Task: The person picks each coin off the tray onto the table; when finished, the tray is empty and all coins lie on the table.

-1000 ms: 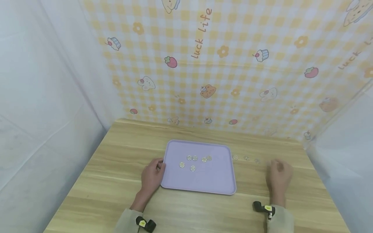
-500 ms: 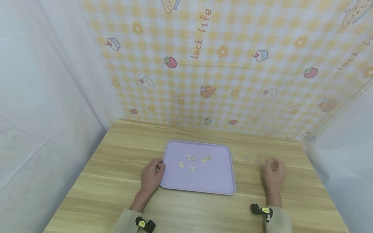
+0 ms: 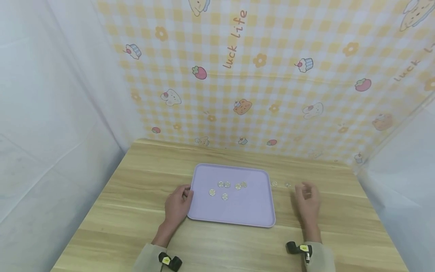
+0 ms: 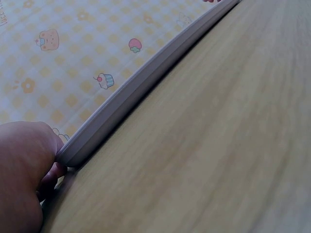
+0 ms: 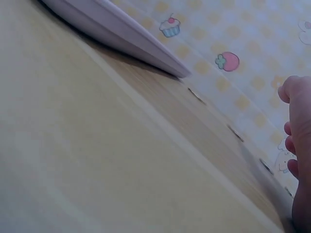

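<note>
A lilac tray (image 3: 249,209) lies on the table with several silver coins (image 3: 225,197) in it. My left hand (image 3: 177,206) grips the tray's left edge; in the left wrist view the thumb (image 4: 29,145) is at the rim with a finger below it. To the right of the tray my right hand (image 3: 307,200) hovers over the table with loosely bent fingers, and nothing shows in it. A row of loose coins (image 3: 287,184) lies between tray and right hand. In the right wrist view several table coins (image 5: 235,133) show edge-on, the farther ones beside the right hand's fingers.
The wooden table (image 3: 136,181) runs back to a yellow checked cloth (image 3: 258,87). White sheets (image 3: 51,113) hang at the left and right sides. Each sleeve carries a small black wrist camera (image 3: 170,261).
My right hand has moved left towards the tray, passing over the row of coins and covering one seen earlier. The left hand and the tray have stayed put.
</note>
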The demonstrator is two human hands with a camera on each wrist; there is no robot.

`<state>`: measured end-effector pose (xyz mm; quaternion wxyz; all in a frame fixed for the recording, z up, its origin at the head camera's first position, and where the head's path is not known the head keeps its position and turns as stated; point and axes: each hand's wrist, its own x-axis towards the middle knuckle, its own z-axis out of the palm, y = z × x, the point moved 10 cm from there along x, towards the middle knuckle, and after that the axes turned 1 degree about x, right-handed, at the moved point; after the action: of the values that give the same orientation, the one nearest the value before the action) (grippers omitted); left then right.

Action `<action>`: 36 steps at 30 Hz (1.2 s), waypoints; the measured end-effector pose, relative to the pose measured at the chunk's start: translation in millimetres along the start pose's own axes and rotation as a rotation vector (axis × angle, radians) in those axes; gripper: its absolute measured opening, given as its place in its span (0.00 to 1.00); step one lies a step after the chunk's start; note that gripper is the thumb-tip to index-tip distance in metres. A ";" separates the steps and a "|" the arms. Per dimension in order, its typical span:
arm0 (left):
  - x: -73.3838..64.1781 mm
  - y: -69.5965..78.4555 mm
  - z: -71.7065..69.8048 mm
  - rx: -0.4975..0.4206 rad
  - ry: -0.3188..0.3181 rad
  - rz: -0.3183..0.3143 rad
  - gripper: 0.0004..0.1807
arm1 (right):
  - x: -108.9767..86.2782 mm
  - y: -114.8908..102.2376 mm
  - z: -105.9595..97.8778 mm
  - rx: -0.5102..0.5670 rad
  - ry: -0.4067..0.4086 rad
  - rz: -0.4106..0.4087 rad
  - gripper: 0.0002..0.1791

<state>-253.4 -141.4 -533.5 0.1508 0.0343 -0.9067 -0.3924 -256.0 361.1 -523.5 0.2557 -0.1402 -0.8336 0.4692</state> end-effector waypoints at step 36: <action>0.8 1.4 -2.2 0.010 0.024 0.045 0.12 | -60.9 -110.6 116.1 0.075 -0.272 -0.568 0.14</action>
<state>-253.4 -142.1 -530.9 0.1701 0.0194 -0.9073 -0.3840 -269.5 192.2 -496.8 0.2677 0.1715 -0.8481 0.4238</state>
